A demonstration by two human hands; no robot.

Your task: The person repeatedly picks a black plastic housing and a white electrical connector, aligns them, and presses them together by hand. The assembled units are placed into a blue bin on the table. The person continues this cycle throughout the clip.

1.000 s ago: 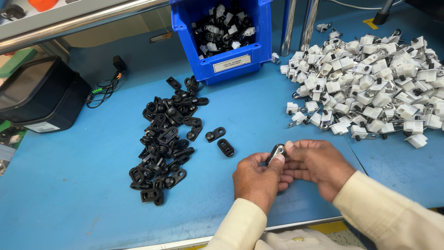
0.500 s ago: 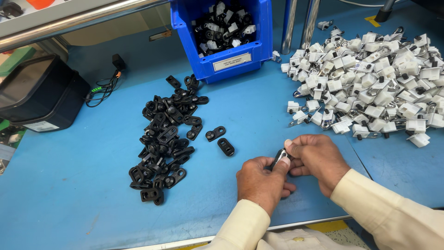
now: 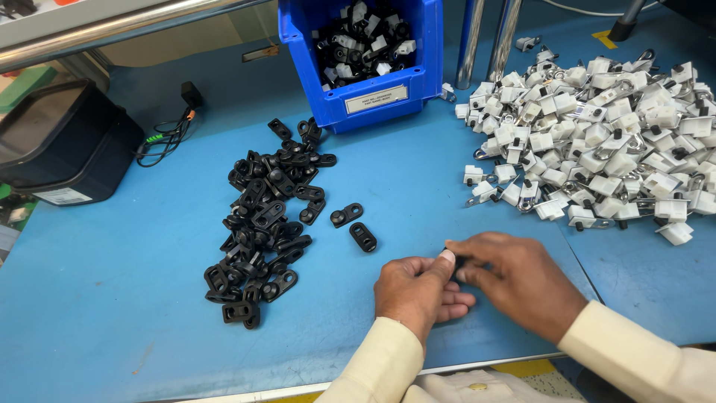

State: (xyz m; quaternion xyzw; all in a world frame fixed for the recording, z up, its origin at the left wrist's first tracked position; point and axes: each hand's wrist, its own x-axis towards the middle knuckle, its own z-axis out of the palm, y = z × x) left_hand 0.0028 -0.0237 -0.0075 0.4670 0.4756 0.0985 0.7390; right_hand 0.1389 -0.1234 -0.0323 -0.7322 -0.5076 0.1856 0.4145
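Observation:
My left hand (image 3: 414, 289) and my right hand (image 3: 516, 279) meet near the front edge of the blue table (image 3: 134, 298), fingertips pinched together on a small black part (image 3: 454, 260) that is almost hidden between them. To the left lies a long heap of black plastic clips (image 3: 265, 216). Two loose black clips (image 3: 355, 225) rest just beyond my left hand. A large pile of white plastic parts with metal pieces (image 3: 597, 142) spreads at the right.
A blue bin (image 3: 418, 52) with mixed black and white parts stands at the back centre. Two metal posts (image 3: 488, 37) rise beside it. A black box (image 3: 60, 149) and a small cable (image 3: 168, 134) sit at the left.
Both hands have lowered slightly and closed tighter over the small part; the piece visible between the fingers earlier is now mostly covered.

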